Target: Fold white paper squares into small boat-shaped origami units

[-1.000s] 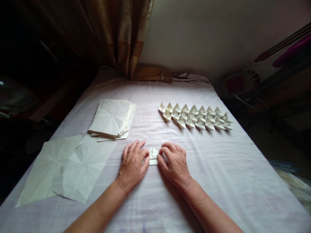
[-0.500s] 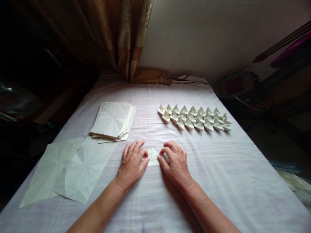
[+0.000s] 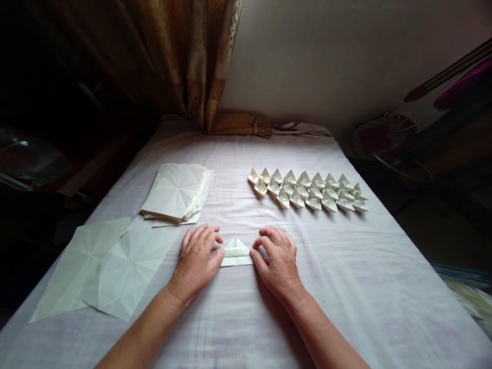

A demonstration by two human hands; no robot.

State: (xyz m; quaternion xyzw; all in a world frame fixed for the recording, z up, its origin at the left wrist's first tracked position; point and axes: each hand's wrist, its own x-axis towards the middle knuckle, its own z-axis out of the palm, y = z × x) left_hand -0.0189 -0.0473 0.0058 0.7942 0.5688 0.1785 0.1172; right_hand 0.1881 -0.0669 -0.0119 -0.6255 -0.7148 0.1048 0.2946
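Note:
A small folded piece of white paper (image 3: 235, 252) with a pointed top lies on the white cloth (image 3: 346, 266) between my hands. My left hand (image 3: 197, 259) rests at its left end, fingers bent, thumb and fingertips touching the paper's edge. At the right end, my right hand (image 3: 277, 261) pinches the paper with curled fingers. Both forearms reach in from the bottom of the view.
A stack of creased white sheets (image 3: 177, 192) lies at the back left. Two unfolded creased sheets (image 3: 103, 264) lie at the front left. Several small folded paper pieces (image 3: 307, 190) sit in rows at the back right. A curtain (image 3: 200, 61) hangs behind.
My left hand has slid to the left along the folded paper, so more of the paper shows between the hands. The right hand has stayed in place.

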